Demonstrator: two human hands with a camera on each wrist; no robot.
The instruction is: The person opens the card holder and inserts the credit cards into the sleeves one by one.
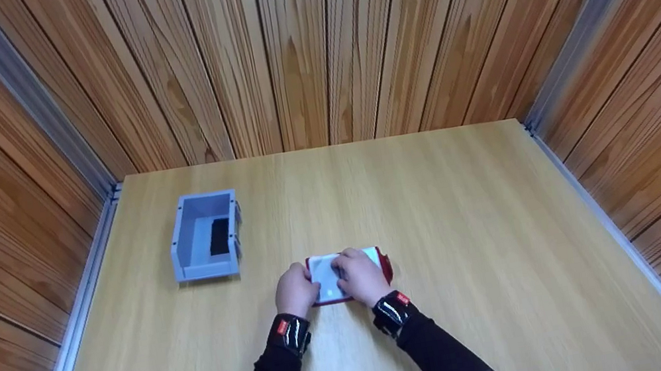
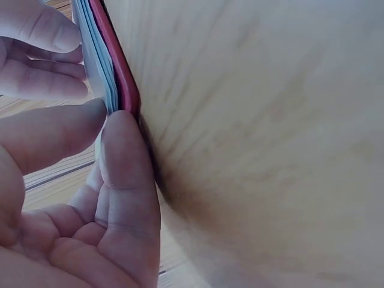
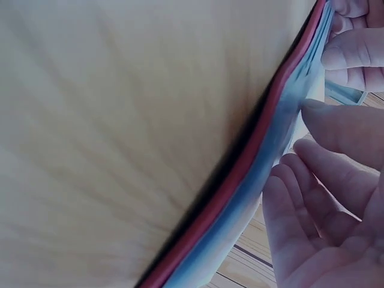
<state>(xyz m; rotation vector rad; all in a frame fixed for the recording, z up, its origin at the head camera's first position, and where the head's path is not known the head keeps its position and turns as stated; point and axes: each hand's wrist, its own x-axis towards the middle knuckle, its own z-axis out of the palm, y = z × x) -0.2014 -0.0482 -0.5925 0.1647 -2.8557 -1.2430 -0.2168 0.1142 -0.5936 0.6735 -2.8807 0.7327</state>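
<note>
Flat white device in a red case (image 1: 327, 278) is lying on the wooden table (image 1: 487, 240), near the front edge at centre, with both hands working on it. Left hand (image 1: 295, 290) is gripping the device's left side: in the left wrist view the thumb and a finger (image 2: 123, 174) are closing on the red case edge (image 2: 120, 66), so it's pinching the rim, not lying flat. Right hand (image 1: 361, 278) is covering the right half from above; in the right wrist view its fingers (image 3: 336, 129) are curling against the pale slab where it meets the red lip (image 3: 252, 156), fingertips on the seam. Whether the slab is already lifting out of the case I can't tell, the wrist views are too close and soft. My read: the hands are working the case edge relative to the device. To do it well: keep the left pinch on the rim only, so the case can flex; work the right fingertips along the seam from one corner instead of prying mid-span; keep the thing low over the table so a slip doesn't drop it. Risk as I see it: squeezing both sides at once just clamps the case tighter. Further out, a grey open bin (image 1: 205, 235) is sitting well apart at back left, holding a dark block (image 1: 219, 236). Wood-panel walls are enclosing the table on three sides.
</note>
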